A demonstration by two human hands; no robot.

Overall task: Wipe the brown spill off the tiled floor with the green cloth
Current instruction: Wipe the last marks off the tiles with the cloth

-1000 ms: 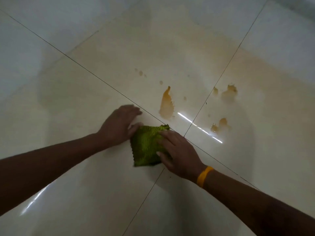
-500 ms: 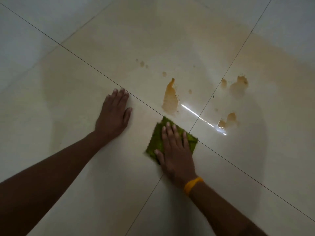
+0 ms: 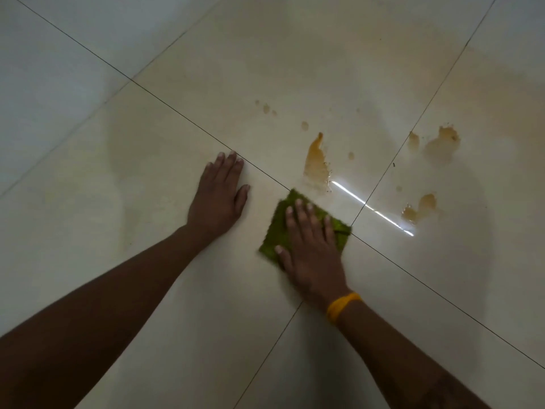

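A folded green cloth (image 3: 278, 236) lies flat on the cream tiled floor (image 3: 147, 290) near a crossing of grout lines. My right hand (image 3: 309, 246), with a yellow band at the wrist, presses palm-down on the cloth, fingers spread and pointing away. The largest brown spill (image 3: 316, 162) is a tall streak just beyond the cloth's far corner. Two more brown patches sit to the right, one (image 3: 442, 144) farther off and one (image 3: 420, 208) nearer. My left hand (image 3: 219, 196) rests flat on the floor, left of the cloth and apart from it.
Small brown droplets (image 3: 267, 108) dot the tile beyond the big streak. A bright strip of reflected light (image 3: 371, 208) crosses the glossy floor between the patches. Dark grout lines (image 3: 188, 122) divide the large tiles.
My left hand let go of the cloth and settled flat on the floor to its left. My right hand flattened onto the cloth and slid it towards the large brown streak.
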